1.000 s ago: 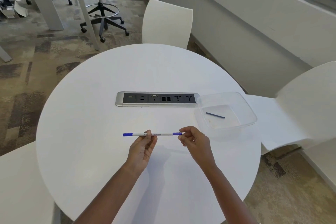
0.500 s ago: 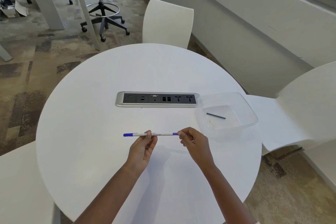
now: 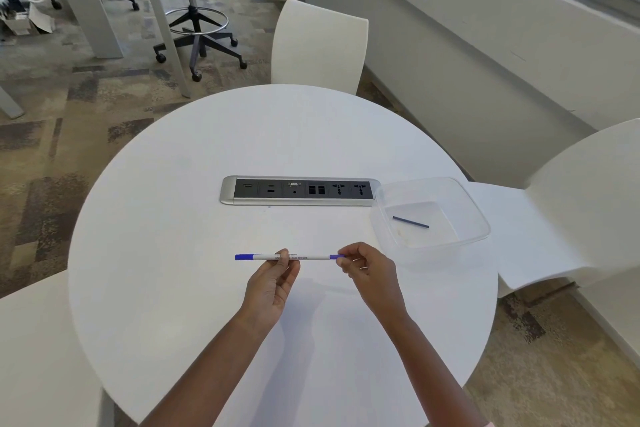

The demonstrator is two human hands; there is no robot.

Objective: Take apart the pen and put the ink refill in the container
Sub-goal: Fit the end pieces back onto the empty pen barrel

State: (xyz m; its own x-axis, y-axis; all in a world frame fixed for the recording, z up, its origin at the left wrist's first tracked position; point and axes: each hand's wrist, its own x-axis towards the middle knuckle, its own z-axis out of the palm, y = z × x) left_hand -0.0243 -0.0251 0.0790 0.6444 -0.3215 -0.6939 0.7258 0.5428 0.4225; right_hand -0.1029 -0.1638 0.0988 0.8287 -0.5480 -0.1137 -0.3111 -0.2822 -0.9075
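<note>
The pen [image 3: 291, 257] is held level above the near half of the tabletop [image 3: 173, 218], its long axis running left to right. The left hand [image 3: 273, 284] pinches the middle of the barrel; the right hand [image 3: 367, 274] pinches the blue right end, probably the tip piece. The container [image 3: 478, 215] sits just beyond the right hand by the right edge, a dark thin stick [image 3: 410, 222] inside.

Pen [image 3: 289, 257] level between both hands' grips
</note>
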